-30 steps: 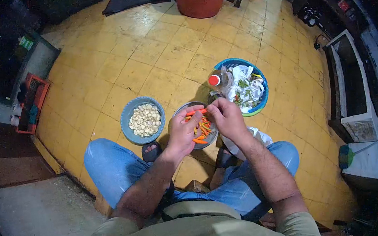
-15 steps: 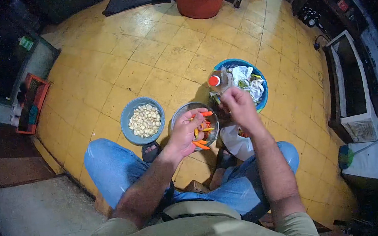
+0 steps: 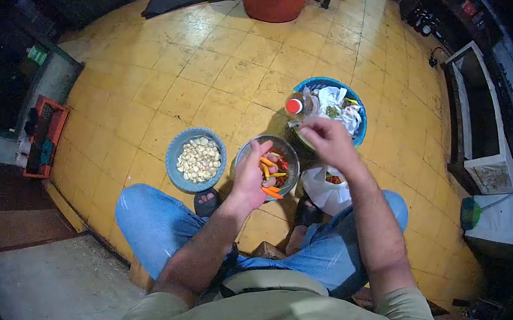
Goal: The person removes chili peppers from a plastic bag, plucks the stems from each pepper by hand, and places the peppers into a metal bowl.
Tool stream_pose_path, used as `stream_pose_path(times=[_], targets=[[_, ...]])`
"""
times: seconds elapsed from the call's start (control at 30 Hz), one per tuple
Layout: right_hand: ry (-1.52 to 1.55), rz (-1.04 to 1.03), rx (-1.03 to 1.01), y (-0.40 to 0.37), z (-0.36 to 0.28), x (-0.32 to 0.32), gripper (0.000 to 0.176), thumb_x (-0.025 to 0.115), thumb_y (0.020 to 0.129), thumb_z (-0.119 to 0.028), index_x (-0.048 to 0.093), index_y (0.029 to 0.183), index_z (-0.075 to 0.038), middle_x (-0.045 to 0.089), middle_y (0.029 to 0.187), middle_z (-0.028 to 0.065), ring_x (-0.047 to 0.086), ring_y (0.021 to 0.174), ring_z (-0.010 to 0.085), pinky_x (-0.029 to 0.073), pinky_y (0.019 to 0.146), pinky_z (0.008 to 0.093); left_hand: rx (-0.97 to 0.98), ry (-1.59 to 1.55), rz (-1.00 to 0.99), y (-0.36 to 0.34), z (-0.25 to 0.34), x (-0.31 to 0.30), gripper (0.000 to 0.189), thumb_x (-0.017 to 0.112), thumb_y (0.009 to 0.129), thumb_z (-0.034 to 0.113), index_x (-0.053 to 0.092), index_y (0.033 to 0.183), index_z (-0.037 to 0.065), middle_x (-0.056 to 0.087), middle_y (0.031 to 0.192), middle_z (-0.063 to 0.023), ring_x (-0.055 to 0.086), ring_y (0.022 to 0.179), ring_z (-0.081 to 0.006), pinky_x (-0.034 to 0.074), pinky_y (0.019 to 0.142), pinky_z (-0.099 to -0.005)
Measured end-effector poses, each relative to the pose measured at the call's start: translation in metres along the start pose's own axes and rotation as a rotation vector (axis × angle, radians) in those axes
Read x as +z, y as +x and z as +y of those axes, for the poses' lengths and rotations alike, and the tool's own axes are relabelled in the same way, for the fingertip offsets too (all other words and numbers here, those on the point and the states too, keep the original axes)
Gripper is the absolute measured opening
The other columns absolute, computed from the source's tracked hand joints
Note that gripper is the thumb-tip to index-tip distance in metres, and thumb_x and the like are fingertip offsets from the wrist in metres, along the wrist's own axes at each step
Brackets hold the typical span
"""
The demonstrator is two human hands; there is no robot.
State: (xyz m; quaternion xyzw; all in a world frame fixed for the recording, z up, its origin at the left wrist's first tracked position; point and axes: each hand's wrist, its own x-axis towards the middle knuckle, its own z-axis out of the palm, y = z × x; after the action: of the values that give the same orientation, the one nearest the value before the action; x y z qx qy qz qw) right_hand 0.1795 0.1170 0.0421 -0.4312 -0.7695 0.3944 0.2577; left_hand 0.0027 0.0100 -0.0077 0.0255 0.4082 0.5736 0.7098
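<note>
My left hand (image 3: 247, 182) is curled around several orange chili peppers (image 3: 271, 192), their ends poking out past the fingers. It is held above a metal mesh colander (image 3: 295, 171) with red and orange chilies inside. To the right, my right hand (image 3: 332, 146) is raised in front of a blue basket (image 3: 362, 126), thumb and fingers pinched together. Whether anything tiny is between those fingertips cannot be made out. Under the right forearm sits an open white plastic bag (image 3: 329, 198) with some red chilies showing.
A grey-blue bowl (image 3: 173, 169) of peeled garlic cloves (image 3: 198, 160) stands left of the colander. The basket holds crumpled plastic bags, beside a bottle with a red cap (image 3: 294, 106). A large red bucket (image 3: 272, 1) and an orange crate (image 3: 56, 136) stand farther off.
An orange chili that stuck out at the top of my left hand no longer shows there, and the left thumb has shifted. My right hand stays pinched, slightly lower.
</note>
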Motion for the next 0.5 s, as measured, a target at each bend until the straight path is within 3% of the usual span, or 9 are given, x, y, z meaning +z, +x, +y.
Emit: stream_pose_path(times=[0.17,0.27,0.4,0.5], targets=[[0.095,-0.207,-0.1,-0.014,-0.011,0.043,0.018,0.067,0.087,-0.013,0.066,0.098,0.001,0.06,0.086,0.0058,0.06,0.074,0.012,0.049,0.064,0.0276,-0.024,0.085,-0.191,-0.006,0.004,0.006,0.06,0.032,0.096,0.061,0.055,0.115,0.009,0.053,0.079,0.0011,0.046,0.059,-0.0069,0.03,0.04,-0.0203],[0.105,-0.274,-0.069,-0.015,-0.009,0.047,0.019,0.067,0.087,-0.012,0.066,0.099,0.002,0.059,0.089,0.0072,0.06,0.073,0.0119,0.049,0.063,0.026,-0.053,0.265,-0.077,-0.016,0.004,0.021,0.057,0.032,0.095,0.063,0.055,0.089,0.011,0.051,0.072,0.0003,0.044,0.054,-0.0063,0.03,0.039,-0.0204],[0.063,-0.225,-0.134,-0.016,-0.014,0.046,0.018,0.067,0.087,-0.013,0.066,0.098,0.002,0.062,0.085,0.0061,0.06,0.071,0.0106,0.049,0.062,0.0246,-0.048,0.361,-0.169,-0.019,0.005,0.021,0.056,0.033,0.095,0.062,0.053,0.084,0.011,0.05,0.072,-0.0001,0.044,0.054,-0.0058,0.03,0.039,-0.0204],[0.089,-0.129,-0.018,-0.013,-0.015,0.043,0.016,0.066,0.087,-0.011,0.066,0.097,0.001,0.063,0.078,0.0042,0.06,0.069,0.0091,0.049,0.063,0.0245,-0.038,0.302,-0.186,-0.012,0.0,0.011,0.051,0.041,0.094,0.059,0.053,0.093,0.009,0.051,0.074,-0.0002,0.046,0.057,-0.0067,0.03,0.038,-0.0194]])
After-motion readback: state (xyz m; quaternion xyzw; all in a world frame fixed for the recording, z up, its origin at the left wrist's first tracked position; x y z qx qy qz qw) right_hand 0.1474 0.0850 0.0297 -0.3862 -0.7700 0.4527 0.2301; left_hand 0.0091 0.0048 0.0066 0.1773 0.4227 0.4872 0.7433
